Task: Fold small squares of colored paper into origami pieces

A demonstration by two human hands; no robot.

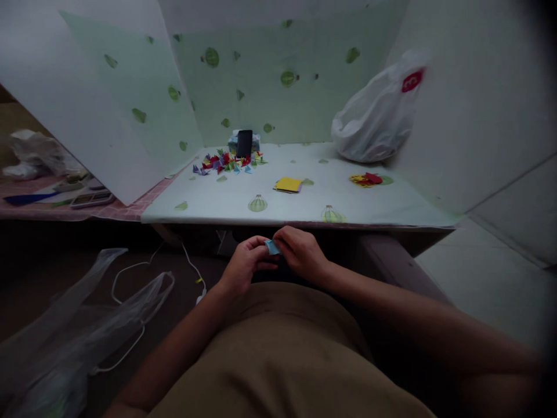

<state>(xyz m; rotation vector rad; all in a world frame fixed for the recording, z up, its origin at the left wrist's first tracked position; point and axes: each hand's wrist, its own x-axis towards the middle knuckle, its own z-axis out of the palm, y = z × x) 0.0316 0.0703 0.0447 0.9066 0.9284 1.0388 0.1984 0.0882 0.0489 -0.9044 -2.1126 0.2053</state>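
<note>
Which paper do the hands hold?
The small blue paper, between left hand and right hand; the yellow stack and folded pieces lie on the table.

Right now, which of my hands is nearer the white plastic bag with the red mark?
Right. Your right hand is in front of the table, left of the white plastic bag; your left hand is farther left, across the small blue paper.

Dim, partitioned table (213, 206)
Balloon-print backing (252, 72) at twelve o'clock, white panel (100, 110) at ten, pale wall (487, 98) at two, pale floor (474, 284) at four.
</note>
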